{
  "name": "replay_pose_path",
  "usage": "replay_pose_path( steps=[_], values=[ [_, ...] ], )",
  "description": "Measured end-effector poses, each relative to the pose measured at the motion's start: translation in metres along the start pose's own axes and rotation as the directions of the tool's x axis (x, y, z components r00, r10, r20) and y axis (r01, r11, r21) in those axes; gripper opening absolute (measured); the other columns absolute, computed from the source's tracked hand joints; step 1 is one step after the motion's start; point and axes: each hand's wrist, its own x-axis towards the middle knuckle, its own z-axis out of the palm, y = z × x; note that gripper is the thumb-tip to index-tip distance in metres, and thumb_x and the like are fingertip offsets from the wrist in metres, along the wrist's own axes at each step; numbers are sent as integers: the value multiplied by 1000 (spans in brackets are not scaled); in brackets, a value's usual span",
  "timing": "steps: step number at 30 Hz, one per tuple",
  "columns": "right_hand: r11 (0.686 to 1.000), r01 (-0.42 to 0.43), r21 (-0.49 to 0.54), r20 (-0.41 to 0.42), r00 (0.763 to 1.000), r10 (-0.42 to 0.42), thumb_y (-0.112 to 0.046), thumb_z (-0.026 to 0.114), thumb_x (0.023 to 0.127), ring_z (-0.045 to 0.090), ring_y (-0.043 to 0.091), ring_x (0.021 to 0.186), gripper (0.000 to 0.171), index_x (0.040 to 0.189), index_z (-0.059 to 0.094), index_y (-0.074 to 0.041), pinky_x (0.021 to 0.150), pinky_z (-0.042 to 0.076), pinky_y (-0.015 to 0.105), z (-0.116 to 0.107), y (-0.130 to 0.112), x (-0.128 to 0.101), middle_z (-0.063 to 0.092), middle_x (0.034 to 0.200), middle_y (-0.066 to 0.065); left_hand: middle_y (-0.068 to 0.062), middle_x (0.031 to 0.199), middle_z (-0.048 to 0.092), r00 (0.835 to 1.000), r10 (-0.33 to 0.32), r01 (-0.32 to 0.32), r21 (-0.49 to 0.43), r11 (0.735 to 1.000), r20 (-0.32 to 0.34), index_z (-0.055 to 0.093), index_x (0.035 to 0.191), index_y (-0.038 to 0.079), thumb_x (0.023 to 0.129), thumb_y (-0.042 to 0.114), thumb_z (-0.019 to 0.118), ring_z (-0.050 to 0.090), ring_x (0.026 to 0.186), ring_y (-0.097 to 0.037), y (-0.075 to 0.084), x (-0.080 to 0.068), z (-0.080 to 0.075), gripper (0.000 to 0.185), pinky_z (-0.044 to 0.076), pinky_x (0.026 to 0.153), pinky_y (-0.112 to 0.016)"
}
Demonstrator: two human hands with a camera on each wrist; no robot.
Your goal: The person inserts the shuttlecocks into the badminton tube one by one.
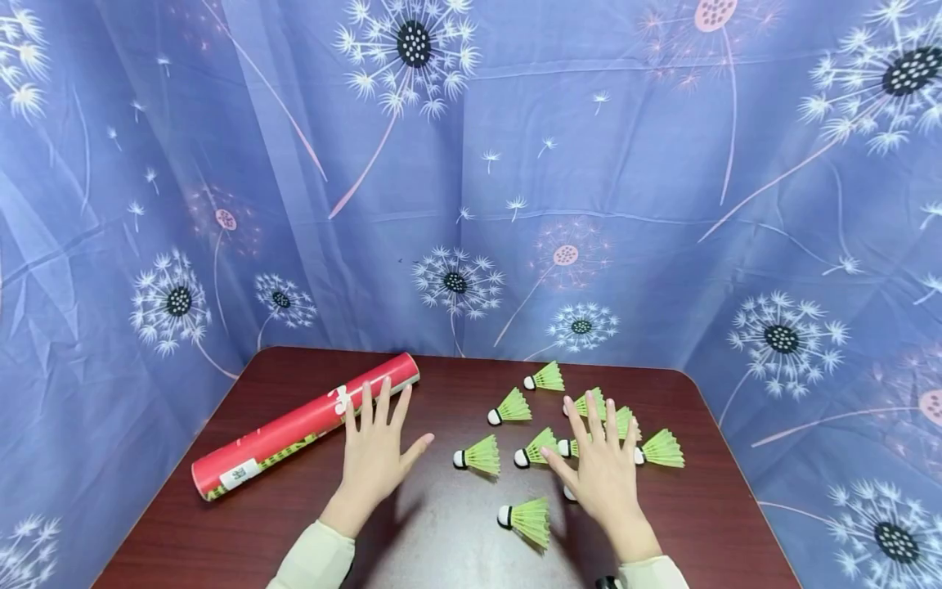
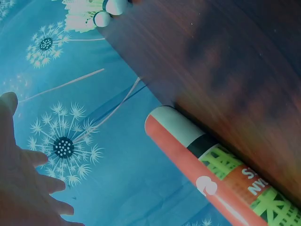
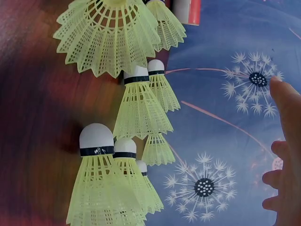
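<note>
A red shuttlecock tube [image 1: 302, 427] lies slantwise on the dark wooden table [image 1: 441, 540], its white-capped end [image 2: 176, 125] toward the back. My left hand [image 1: 377, 454] is flat with fingers spread, its fingertips touching or just over the tube's side. Several green plastic shuttlecocks [image 1: 482, 454] with white cork heads lie scattered at centre right. My right hand [image 1: 605, 474] is spread flat over some of them, one white cork [image 1: 568, 492] peeking from under it. In the right wrist view the shuttlecocks [image 3: 141, 110] fill the left side and my fingers [image 3: 284, 155] show at the right edge.
A blue curtain with dandelion print [image 1: 471, 164] surrounds the table on the back and both sides. One shuttlecock [image 1: 526, 519] lies nearest me between the hands. The table's rounded back corners [image 1: 680, 380] are close to the curtain.
</note>
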Motion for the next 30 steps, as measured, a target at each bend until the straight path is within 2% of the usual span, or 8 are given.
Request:
replay_pose_path(
  steps=[5,10,14,21,25,30],
  values=[
    [1000,22,-4,-7,1000,-22,-71,47,85,17,43,142,85,150,34,-18,111,3,65,-1,3,1,26,155,15,-20,150,35,998,46,-45,14,999,-49,41,147,16,84,59,61,21,140,-47,-2,3,-3,79,13,110,-65],
    [999,44,-8,-14,999,-44,-73,42,86,21,45,140,84,149,36,-18,111,5,65,-4,5,4,31,153,18,-19,149,37,995,69,-68,16,998,-70,44,145,15,84,57,61,21,140,-46,-6,8,-8,76,13,110,-65],
    [998,57,-9,-17,998,-58,-72,43,86,22,44,140,83,149,37,-18,110,8,65,-7,7,5,32,152,19,-19,151,35,995,82,-82,8,997,-61,47,143,14,84,54,64,23,139,-46,-13,11,-10,74,19,109,-64],
    [997,78,22,-11,997,-78,-61,55,86,22,43,140,78,148,39,-17,109,13,66,-12,10,7,34,151,19,-18,150,36,990,140,-140,7,990,-23,52,138,10,86,50,64,26,139,-44,-30,16,-13,67,19,111,-60],
    [995,92,34,14,996,-92,-59,56,88,23,41,141,76,150,35,-20,110,13,64,-15,13,9,31,153,16,-18,147,40,979,199,-199,24,980,-36,53,137,9,86,46,66,32,137,-43,-42,19,-15,65,22,110,-59],
    [991,130,42,17,991,-131,-55,58,88,26,39,140,74,148,38,-18,110,15,63,-16,20,11,30,155,13,-19,142,46,956,291,-288,57,956,-44,54,136,8,84,42,69,39,132,-43,-59,25,-14,64,28,108,-58]
  ],
)
